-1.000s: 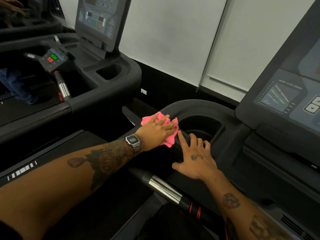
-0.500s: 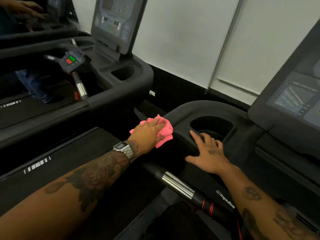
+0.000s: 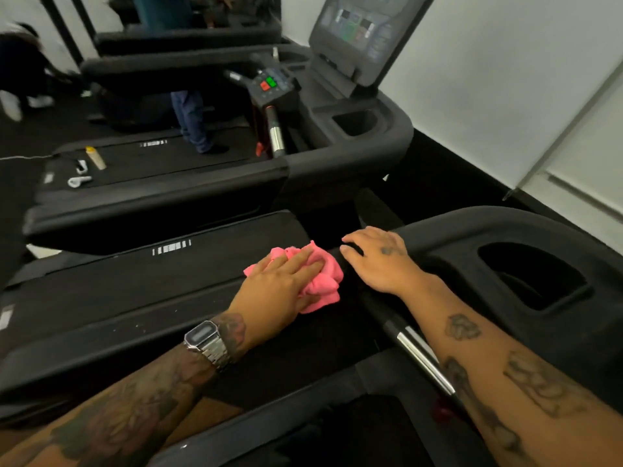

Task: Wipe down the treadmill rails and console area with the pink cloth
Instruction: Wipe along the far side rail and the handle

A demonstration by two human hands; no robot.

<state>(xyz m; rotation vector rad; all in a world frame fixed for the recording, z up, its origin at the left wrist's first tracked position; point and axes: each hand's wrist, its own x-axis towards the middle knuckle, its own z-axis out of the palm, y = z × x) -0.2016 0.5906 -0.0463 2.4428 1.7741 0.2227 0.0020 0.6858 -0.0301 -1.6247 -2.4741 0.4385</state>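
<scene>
My left hand (image 3: 278, 293), with a metal watch on the wrist, presses the bunched pink cloth (image 3: 323, 283) flat onto the black left side rail (image 3: 135, 335) of the treadmill, just behind the console's curved corner. My right hand (image 3: 377, 261) rests palm down on the rail's front bend (image 3: 472, 220), fingers spread, just right of the cloth and holding nothing. A deep cup holder (image 3: 529, 278) sits in the console tray to the right. A chrome-and-black grip handle (image 3: 421, 355) runs under my right forearm.
A second treadmill stands on the left, with its console screen (image 3: 360, 32), red and green buttons (image 3: 268, 84) and cup holder (image 3: 354, 121). A yellow-capped bottle (image 3: 95, 158) and white items lie on its belt. A person's legs (image 3: 192, 119) stand beyond. White wall panels on the right.
My left hand has slid the pink cloth back along the side rail, away from the cup holder. My right hand followed onto the rail's bend. The view swung left.
</scene>
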